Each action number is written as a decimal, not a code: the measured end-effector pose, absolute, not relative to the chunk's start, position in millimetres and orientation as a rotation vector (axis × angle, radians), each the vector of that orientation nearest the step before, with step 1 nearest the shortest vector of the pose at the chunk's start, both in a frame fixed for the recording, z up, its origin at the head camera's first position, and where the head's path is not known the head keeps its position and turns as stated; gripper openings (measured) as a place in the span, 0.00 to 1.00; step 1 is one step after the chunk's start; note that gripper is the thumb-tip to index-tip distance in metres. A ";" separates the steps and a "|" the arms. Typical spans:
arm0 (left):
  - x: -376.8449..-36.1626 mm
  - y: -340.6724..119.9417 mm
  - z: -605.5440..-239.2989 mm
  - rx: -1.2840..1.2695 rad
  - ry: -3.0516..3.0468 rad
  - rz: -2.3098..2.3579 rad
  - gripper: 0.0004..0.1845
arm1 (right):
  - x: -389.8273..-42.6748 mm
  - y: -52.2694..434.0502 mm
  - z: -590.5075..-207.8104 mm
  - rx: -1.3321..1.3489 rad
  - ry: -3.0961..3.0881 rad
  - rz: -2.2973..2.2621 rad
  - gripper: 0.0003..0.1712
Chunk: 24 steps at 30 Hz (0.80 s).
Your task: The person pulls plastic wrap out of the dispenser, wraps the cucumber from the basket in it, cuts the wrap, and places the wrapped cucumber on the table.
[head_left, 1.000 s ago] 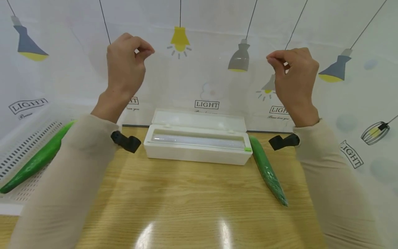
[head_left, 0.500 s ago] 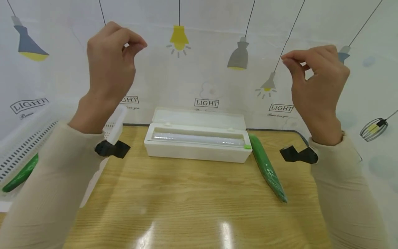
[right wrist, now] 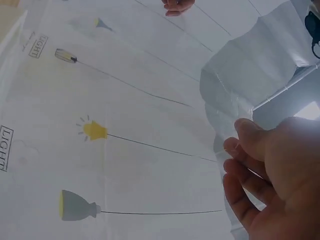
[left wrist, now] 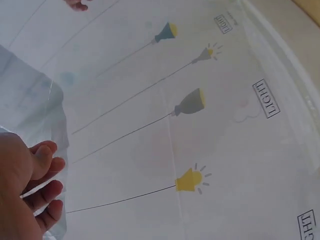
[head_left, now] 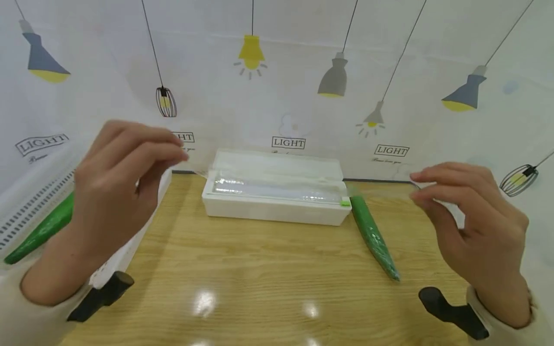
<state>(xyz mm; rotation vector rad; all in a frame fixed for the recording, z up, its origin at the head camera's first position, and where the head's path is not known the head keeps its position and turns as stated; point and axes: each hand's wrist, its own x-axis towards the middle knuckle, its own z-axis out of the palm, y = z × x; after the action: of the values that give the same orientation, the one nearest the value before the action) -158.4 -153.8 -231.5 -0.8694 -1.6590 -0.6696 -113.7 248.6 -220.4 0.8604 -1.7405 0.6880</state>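
A white cling-film dispenser box (head_left: 277, 211) lies open at the back of the wooden table (head_left: 259, 269). A clear sheet of cling film (head_left: 277, 175) stretches from its slot toward me. My left hand (head_left: 175, 156) pinches the sheet's left end just left of the box. My right hand (head_left: 416, 190) pinches the right end, to the right of the box. In the left wrist view the left hand (left wrist: 35, 185) has film (left wrist: 47, 115) over its fingers. In the right wrist view the right hand (right wrist: 250, 160) holds crinkled film (right wrist: 235, 100).
A film-wrapped cucumber (head_left: 374, 235) lies on the table right of the box. A bare cucumber (head_left: 39, 230) lies in a white perforated tray (head_left: 130, 245) at the left. A lamp-printed backdrop (head_left: 303, 96) closes the back and sides.
Both hands have come down from in front of the backdrop to just above table height, moving apart and toward me, with the film drawn out between them.
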 end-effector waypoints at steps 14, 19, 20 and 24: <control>-70.1 -174.5 -304.4 -1.388 -1.816 -0.852 0.11 | -55.1 262.8 -269.9 1.362 -2.028 1.241 0.08; -63.6 -164.7 -311.5 -1.611 -1.950 -0.828 0.10 | -59.4 271.0 -295.4 1.478 -2.227 1.278 0.13; -65.2 -164.8 -318.2 -1.645 -1.980 -0.822 0.10 | -60.2 272.5 -301.6 1.483 -2.302 1.264 0.17; -73.3 -168.5 -349.6 -1.708 -2.089 -0.829 0.11 | -63.7 274.1 -325.0 1.523 -2.587 1.169 0.22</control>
<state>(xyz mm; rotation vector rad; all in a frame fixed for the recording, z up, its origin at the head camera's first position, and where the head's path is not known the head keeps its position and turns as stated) -73.3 -168.5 -349.6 -1.7083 -2.0889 -0.8290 -63.7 274.1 -325.0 1.5230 -2.5868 1.1694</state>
